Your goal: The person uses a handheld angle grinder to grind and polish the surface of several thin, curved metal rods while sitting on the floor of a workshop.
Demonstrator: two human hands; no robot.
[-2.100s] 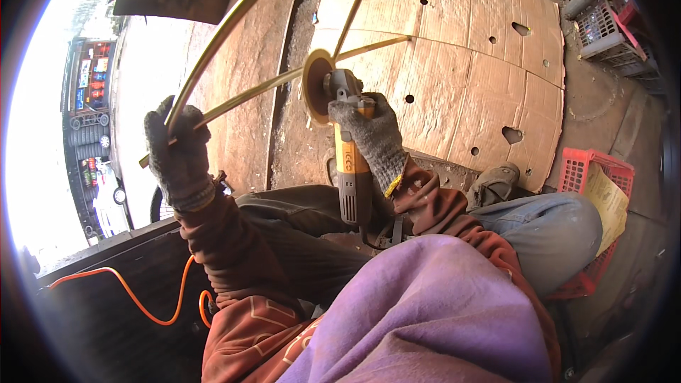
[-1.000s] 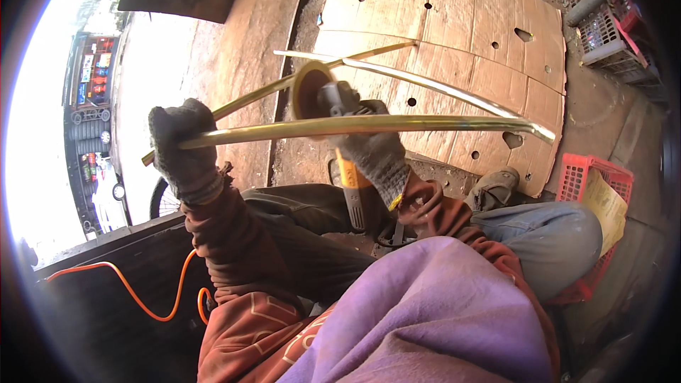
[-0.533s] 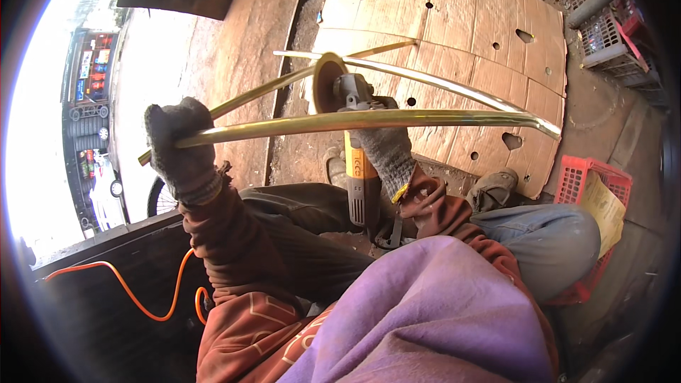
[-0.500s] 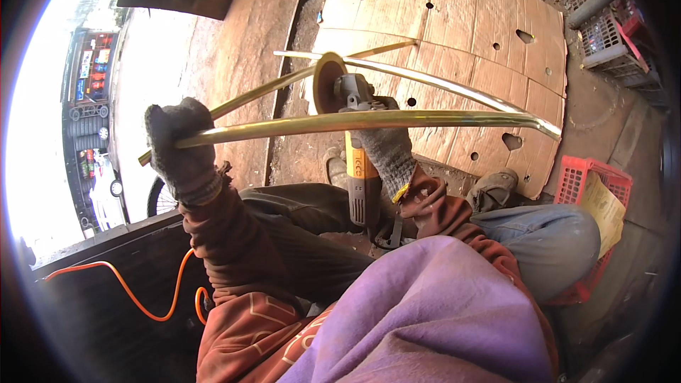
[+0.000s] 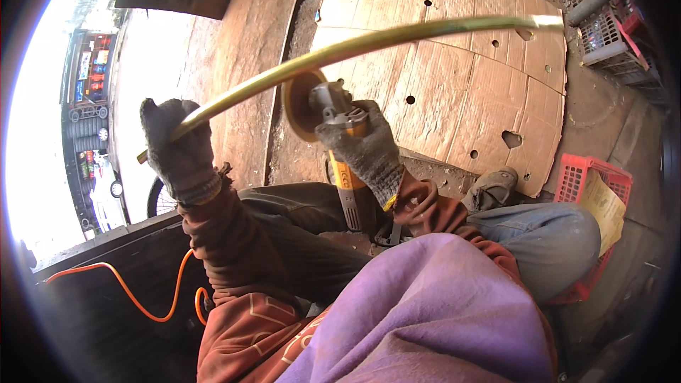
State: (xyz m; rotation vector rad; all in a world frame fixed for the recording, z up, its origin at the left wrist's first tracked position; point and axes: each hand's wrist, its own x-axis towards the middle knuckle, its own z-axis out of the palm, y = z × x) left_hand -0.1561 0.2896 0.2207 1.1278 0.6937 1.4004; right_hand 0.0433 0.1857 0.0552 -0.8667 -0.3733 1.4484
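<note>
My left hand (image 5: 179, 152), in a grey knit glove, is closed around one end of a long curved metal tube (image 5: 376, 41). The tube looks brass-coloured, with a bright, blurred far end, and slants up to the right above the ground. My right hand (image 5: 365, 143), also gloved, grips the head of a yellow and dark angle grinder (image 5: 347, 188), whose body hangs down toward my lap. The grinder's round brown disc (image 5: 301, 108) sits just under the middle of the tube; whether they touch I cannot tell.
A flattened cardboard sheet (image 5: 454, 110) with punched holes covers the ground ahead. To the right stand a red plastic crate (image 5: 571, 177) with a paper in it and grey crates (image 5: 603, 39). An orange cord (image 5: 131, 296) runs at my lower left. My shoe (image 5: 493, 188) rests by the cardboard.
The tube has turned: its several bars, spread apart before, now line up as one, with the far end higher. My right hand and the grinder have shifted slightly left and down.
</note>
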